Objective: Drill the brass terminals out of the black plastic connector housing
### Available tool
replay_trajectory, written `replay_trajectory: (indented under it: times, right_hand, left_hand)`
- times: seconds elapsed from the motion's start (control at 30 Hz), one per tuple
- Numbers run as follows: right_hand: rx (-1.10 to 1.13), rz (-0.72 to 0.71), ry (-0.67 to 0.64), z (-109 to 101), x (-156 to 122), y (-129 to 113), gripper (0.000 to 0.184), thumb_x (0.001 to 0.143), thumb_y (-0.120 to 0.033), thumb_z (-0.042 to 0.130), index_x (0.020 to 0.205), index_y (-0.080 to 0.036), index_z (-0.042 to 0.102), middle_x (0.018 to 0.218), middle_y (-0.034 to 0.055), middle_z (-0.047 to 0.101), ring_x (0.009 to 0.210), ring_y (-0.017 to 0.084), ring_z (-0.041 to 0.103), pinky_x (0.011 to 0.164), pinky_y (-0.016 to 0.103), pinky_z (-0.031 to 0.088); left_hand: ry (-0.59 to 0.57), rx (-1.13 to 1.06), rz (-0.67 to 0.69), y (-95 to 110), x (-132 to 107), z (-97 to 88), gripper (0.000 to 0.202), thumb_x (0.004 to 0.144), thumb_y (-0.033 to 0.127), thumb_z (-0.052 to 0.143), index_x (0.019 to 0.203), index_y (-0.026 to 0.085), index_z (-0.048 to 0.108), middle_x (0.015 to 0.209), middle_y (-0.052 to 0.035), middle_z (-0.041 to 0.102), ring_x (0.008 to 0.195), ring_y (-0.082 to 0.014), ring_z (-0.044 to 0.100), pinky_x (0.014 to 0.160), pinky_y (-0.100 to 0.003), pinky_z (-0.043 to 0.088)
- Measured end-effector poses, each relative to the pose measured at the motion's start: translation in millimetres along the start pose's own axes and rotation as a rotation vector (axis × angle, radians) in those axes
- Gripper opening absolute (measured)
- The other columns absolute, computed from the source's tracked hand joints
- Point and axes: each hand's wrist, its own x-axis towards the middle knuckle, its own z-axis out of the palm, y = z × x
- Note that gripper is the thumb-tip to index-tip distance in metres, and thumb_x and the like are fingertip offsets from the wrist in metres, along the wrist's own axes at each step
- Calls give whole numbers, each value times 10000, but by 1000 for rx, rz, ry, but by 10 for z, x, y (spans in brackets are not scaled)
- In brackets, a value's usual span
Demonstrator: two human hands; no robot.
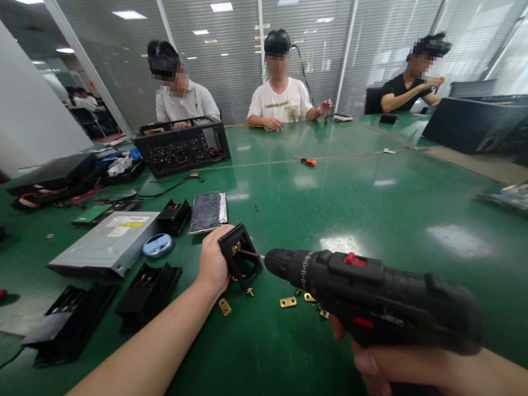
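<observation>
Black bracket [240, 257]: just right of left hand [213, 263], gripped by closed fingers; contact with desk [268, 371] unclear.
Brass plates [288, 302]: loose on desk below bit, some hidden behind drill.
Drill [373, 297]: long axis level, bit tip at bracket's brass fitting, pointing left.
Right hand [377, 367]: closed round drill grip, mostly hidden beneath.

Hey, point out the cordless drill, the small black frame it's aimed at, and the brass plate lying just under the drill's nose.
cordless drill [378, 298], head view, middle of its black body.
black frame [248, 267], head view, its lower right wall.
brass plate [287, 302], head view, its flat top face.
</observation>
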Motion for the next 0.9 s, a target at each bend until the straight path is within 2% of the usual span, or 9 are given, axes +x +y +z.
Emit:
replay_trajectory:
  times: [0.17,0.33,0.47,0.6,0.73,0.9]
  right_hand:
    - [-61,-17,21,-39,-52,16,556,1021,-672,1069,1314,-260,836,839,-14,761,724,240,843,659,335,664]
    - [-166,-33,-11,-99,-109,0,495,1083,-642,1053,1331,-266,848,888,3,792,767,215,831,730,325,692]
    - [-174,-60,-17,-92,-153,-10,472,1115,-623,1032,1353,-256,858,952,14,794,778,208,828,741,337,712]
    - [-188,-35,11,-78,-146,-33,540,1106,-646,1034,1441,-259,864,889,-13,747,763,222,828,725,353,714]
    - [-194,-64,23,-113,-140,6,538,1092,-659,1029,1469,-300,890,865,-29,743,735,231,840,720,360,728]
    - [-356,-89,28,-213,-248,127,532,1150,-622,954,1612,-370,873,933,20,853,774,254,891,780,387,789]
  left_hand:
    - [32,-19,6,2,14,-9,239,774,468,893,768,254,787,790,-15,719,792,-230,667,816,-350,559]
    - [18,8,44,36,-10,-2,208,790,437,909,801,250,818,833,-31,762,836,-257,703,869,-380,578]
    - [11,-14,21,23,-8,-3,251,765,457,943,827,254,809,831,-21,757,820,-254,703,839,-376,575]
    - [-13,-28,23,-9,8,-14,255,756,471,933,803,247,823,818,-24,770,804,-240,693,806,-360,583]
    - [-23,-3,57,-10,7,-5,272,760,490,931,765,254,795,758,4,727,754,-219,666,767,-344,563]
    - [30,34,57,-14,16,-7,277,720,492,938,754,252,805,753,11,755,771,-223,696,775,-341,570]
